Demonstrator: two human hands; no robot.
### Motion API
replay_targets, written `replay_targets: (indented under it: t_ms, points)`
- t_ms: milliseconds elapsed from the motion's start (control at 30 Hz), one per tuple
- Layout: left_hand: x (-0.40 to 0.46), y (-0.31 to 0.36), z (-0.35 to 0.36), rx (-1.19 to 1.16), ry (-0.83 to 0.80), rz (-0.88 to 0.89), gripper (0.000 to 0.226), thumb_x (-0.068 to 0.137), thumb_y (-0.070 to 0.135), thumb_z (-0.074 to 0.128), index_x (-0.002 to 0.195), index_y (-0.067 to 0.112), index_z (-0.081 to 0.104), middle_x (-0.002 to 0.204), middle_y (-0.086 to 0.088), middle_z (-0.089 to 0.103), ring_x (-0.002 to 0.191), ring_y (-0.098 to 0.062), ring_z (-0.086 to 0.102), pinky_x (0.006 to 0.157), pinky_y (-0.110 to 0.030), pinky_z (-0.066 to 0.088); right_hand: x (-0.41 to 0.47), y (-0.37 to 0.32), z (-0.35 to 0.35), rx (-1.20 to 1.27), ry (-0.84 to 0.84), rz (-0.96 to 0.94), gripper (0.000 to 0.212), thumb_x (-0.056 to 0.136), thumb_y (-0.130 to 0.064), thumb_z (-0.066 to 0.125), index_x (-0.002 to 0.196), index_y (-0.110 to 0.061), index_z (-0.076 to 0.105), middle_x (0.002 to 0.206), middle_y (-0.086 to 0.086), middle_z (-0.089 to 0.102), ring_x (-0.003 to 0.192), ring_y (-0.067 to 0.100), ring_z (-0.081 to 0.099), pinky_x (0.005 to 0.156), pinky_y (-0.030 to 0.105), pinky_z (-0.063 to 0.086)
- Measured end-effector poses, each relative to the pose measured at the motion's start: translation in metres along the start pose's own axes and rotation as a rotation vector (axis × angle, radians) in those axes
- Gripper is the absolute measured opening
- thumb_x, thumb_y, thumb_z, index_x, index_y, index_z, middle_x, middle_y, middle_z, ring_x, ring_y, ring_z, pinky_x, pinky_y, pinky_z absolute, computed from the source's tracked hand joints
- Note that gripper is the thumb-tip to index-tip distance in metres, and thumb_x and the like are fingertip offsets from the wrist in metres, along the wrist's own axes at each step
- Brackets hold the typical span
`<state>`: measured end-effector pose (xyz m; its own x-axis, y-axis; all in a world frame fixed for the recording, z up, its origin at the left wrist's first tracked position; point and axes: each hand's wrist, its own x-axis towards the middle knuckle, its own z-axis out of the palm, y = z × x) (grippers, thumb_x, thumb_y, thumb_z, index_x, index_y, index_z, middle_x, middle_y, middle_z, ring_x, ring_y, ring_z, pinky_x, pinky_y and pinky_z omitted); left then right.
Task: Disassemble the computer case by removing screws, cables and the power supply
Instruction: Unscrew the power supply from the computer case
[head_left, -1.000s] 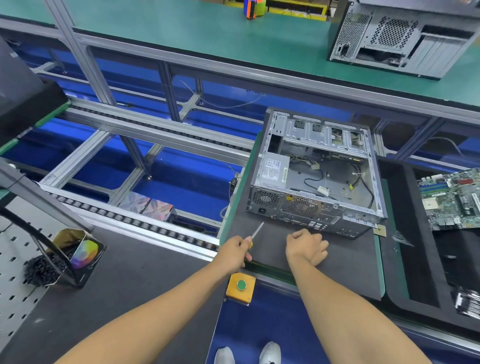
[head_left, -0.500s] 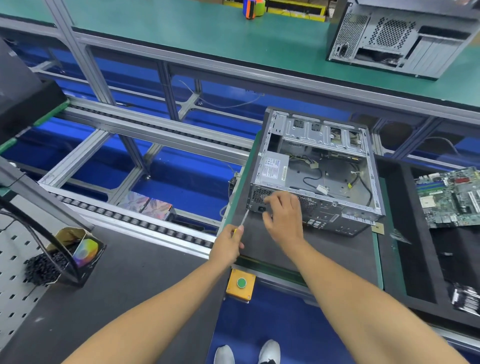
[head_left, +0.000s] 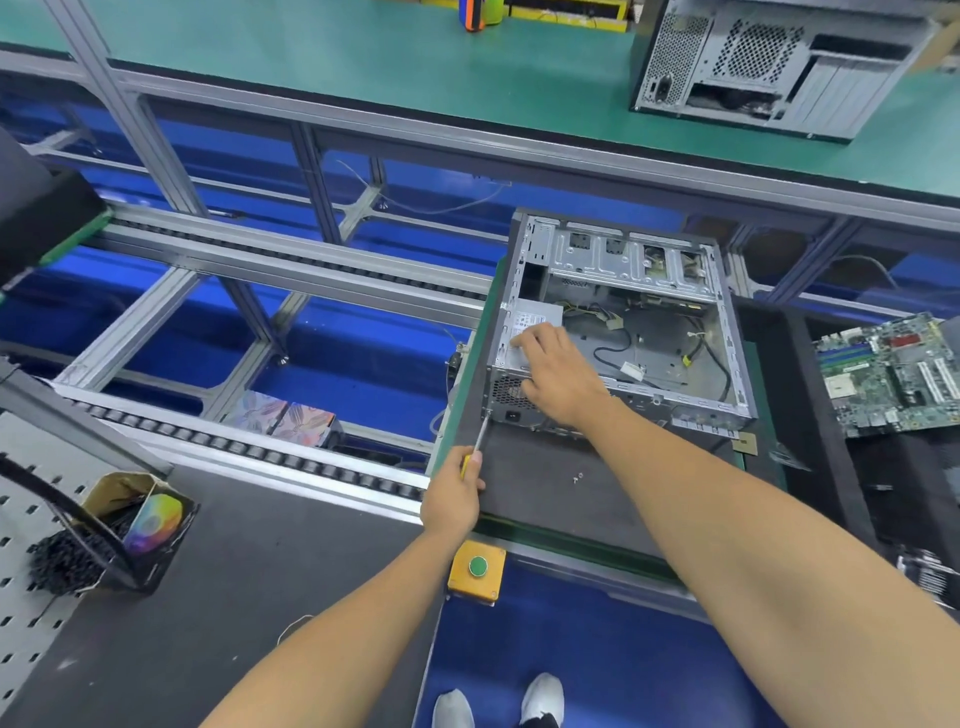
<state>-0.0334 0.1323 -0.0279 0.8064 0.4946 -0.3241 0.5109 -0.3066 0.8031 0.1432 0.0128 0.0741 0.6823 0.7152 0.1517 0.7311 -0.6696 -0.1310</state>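
Note:
An open grey computer case (head_left: 727, 332) lies on a dark mat (head_left: 545, 493), its rear panel toward me. The silver power supply (head_left: 535, 317) sits in the case's near-left corner, with loose black and yellow cables (head_left: 701, 358) inside. My left hand (head_left: 452, 493) grips a screwdriver (head_left: 480, 436) with a yellow handle; its tip touches the rear panel's lower-left corner. My right hand (head_left: 556, 374) reaches over the rear edge, with its fingers resting on top of the power supply. Two small screws (head_left: 577, 478) lie on the mat.
A green motherboard (head_left: 893, 374) lies on a dark tray at the right. Another grey case (head_left: 769, 62) stands on the green bench behind. A yellow box with a green button (head_left: 477, 569) sits at the near edge. A carton of black parts (head_left: 104, 535) stands at the left beside roller rails.
My right hand moved from the mat up onto the power supply. My left hand brought the screwdriver tip forward to the case's rear corner.

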Motion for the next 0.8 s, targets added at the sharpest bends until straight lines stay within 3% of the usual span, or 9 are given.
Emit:
replay_targets:
  t_ms: [500,700,800]
  points:
    - [0.006,-0.005,0.009,0.021,0.029,-0.005,0.026,0.107,0.052,0.036,0.113,0.035,0.055,0.084,0.008,0.069,0.08,-0.018,0.067,0.082,-0.041,0.054,0.0,-0.004,-0.005,-0.041,-0.055,0.008,0.051,0.088,-0.014,0.058,0.138,-0.008,0.046,0.136,0.013,0.042,0.121,0.032,0.037,0.106,0.039,0.036]
    - [0.003,-0.002,0.014,0.132,0.102,0.01,0.022,0.107,0.052,0.038,0.109,0.036,0.053,0.079,0.011,0.067,0.076,-0.008,0.061,0.064,-0.032,0.04,0.0,-0.006,-0.005,-0.053,-0.048,0.011,0.047,0.088,-0.013,0.058,0.134,-0.008,0.047,0.133,0.013,0.044,0.117,0.032,0.038,0.103,0.04,0.038]
    - [0.003,-0.002,0.021,0.055,0.095,0.0,0.02,0.106,0.052,0.04,0.104,0.035,0.051,0.078,0.01,0.067,0.076,-0.014,0.064,0.069,-0.037,0.049,0.0,-0.007,-0.004,-0.051,-0.043,0.013,0.045,0.087,-0.013,0.059,0.131,-0.009,0.048,0.13,0.013,0.045,0.116,0.032,0.038,0.101,0.041,0.039]
